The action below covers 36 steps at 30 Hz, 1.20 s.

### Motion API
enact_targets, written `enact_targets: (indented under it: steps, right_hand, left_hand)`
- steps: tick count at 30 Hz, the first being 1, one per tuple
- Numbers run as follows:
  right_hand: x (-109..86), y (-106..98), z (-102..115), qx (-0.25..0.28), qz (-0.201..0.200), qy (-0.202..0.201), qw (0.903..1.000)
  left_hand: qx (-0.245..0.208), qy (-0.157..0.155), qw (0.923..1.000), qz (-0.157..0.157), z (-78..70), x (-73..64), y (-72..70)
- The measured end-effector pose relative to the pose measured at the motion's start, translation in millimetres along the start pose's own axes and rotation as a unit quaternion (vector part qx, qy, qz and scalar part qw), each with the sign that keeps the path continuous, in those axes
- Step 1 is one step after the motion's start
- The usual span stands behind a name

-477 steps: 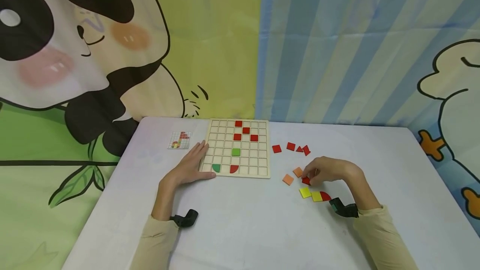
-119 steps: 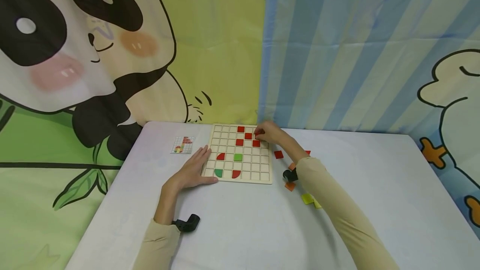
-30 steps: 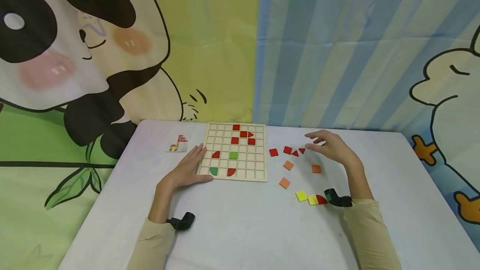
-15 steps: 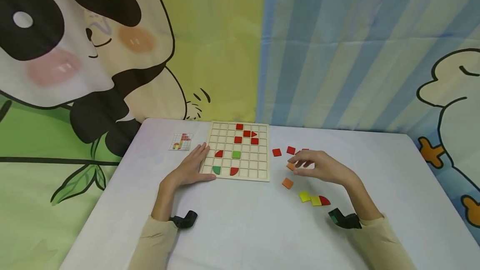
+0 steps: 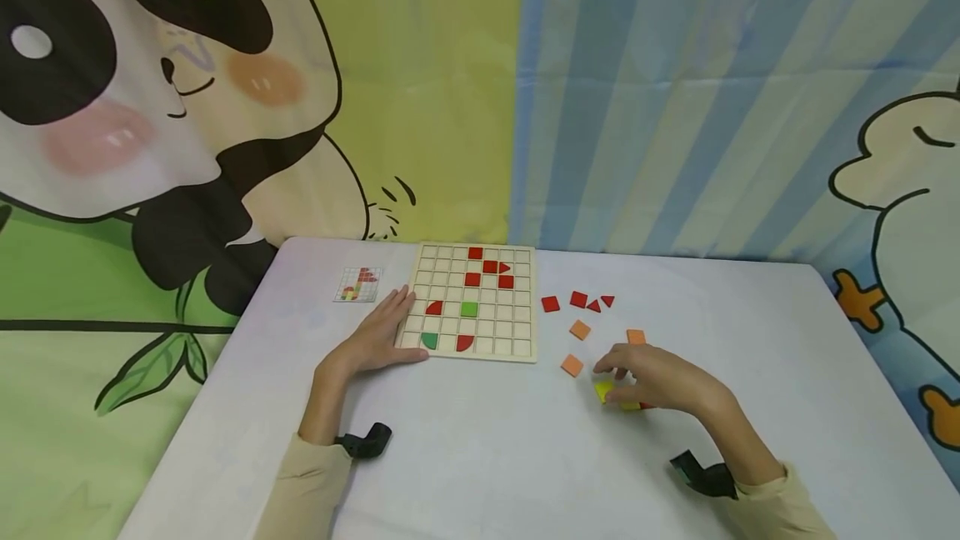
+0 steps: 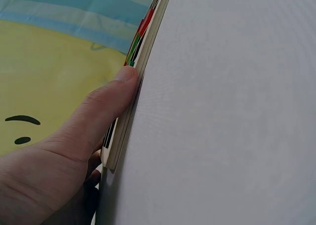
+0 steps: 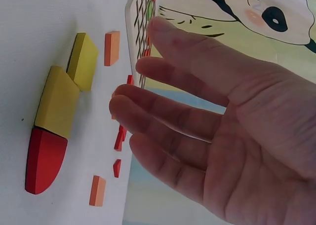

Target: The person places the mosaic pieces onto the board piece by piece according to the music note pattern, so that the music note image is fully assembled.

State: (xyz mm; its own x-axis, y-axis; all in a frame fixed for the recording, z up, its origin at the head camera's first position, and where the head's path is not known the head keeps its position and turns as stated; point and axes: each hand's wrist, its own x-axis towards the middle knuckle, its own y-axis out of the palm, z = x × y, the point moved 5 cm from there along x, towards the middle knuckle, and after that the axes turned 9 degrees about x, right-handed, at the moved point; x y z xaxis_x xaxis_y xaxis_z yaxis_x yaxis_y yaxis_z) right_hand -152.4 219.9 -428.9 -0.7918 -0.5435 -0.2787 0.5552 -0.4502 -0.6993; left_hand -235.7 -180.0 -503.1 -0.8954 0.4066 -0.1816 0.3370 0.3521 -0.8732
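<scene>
My left hand [image 5: 372, 336] rests at the left near corner of the wooden grid board [image 5: 513, 330], thumb along its near edge, fingers against its left side. Red squares, a red triangle [image 5: 504, 268], two red quarter-circles [image 5: 465, 343], a green square [image 5: 469, 309] and a green quarter-circle [image 5: 429, 340] sit in its cells. My right hand [image 5: 663, 377] hovers over loose tiles with fingers apart and nothing in them. In the right wrist view, two yellow tiles [image 7: 84, 62] and a red quarter-circle tile [image 7: 46, 161] lie on the table beside it.
Orange squares [image 5: 572, 365] lie between the board and my right hand. Behind them are two red squares [image 5: 551, 303] and two red triangles [image 5: 607, 301]. A printed pattern card [image 5: 357, 284] lies left of the board. A patterned cloth backdrop [image 5: 427, 90] rises behind the table.
Since the oldest frame, a red quarter-circle and a red triangle have joined the board. My right hand has come from beside the loose red triangles toward me, over the yellow tiles. My left hand stays put.
</scene>
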Motion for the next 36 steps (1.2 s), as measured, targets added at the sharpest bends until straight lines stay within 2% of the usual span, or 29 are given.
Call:
enact_targets:
  steps: [6,15,22,29,36]
  right_hand:
    - [4.0,4.9,-2.3,0.006,0.022,0.036,0.9991]
    - [6.4,10.4,-7.9,-0.004,0.03,0.025,0.9992]
    - [10.4,17.4,-10.9,-0.038,0.017,0.052,0.9978]
    - [14.7,24.6,-9.8,-0.088,0.001,0.031,0.9956]
    - [15.2,22.6,-8.6,-0.08,-0.002,0.019,0.9966]
  left_hand:
    - [0.003,-0.001,1.0,-0.001,0.2,-1.1,0.2]
    - [0.001,0.002,1.0,-0.002,-0.7,-1.0,-1.4]
    - [0.003,0.001,1.0,-0.001,-1.9,-1.7,-1.4]
    - [0.001,0.002,1.0,0.002,-3.2,-2.6,-1.6]
    - [-0.004,0.0,1.0,0.0,-1.2,-1.6,-0.2]
